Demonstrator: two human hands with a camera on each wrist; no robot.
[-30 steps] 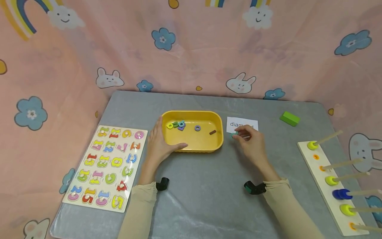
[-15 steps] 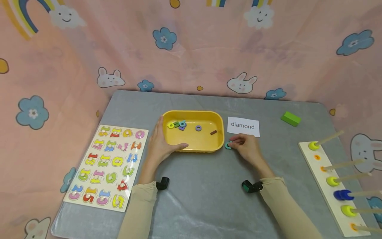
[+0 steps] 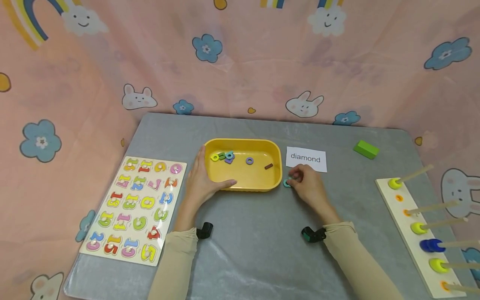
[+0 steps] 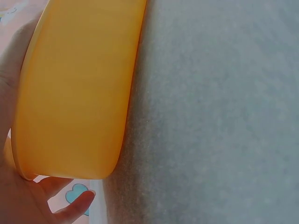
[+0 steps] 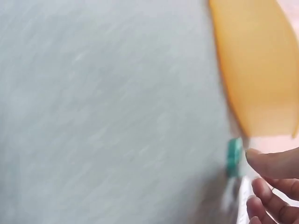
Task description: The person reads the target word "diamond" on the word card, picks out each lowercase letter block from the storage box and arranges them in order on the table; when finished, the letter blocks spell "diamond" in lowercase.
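A yellow tray [image 3: 255, 181] holds several small coloured pieces. My left hand [image 3: 200, 179] rests against its left end, with the fingers straight along the side and the thumb stretched along the front rim. In the left wrist view the tray's outer wall [image 4: 79, 93] fills the left side, and some fingertips extend past its corner. A small teal piece with a hole [image 3: 286, 183] lies on the table just right of the tray. My right hand [image 3: 309, 187] is right beside it. In the right wrist view, the thumb tip is slightly apart from the teal piece [image 5: 234, 156].
Behind the right hand lies a white card [image 3: 306, 159] reading "diamond". A number puzzle board [image 3: 131, 212] is at left. At right stand a peg board [image 3: 408, 225] with rings and a green block [image 3: 366, 149]. A patterned pink cloth [image 3: 240, 75] hangs behind the table.
My right hand has moved from over the card toward the tray's right side, bringing the teal piece down there and letting go of it. The card is uncovered. My left hand has stayed put.
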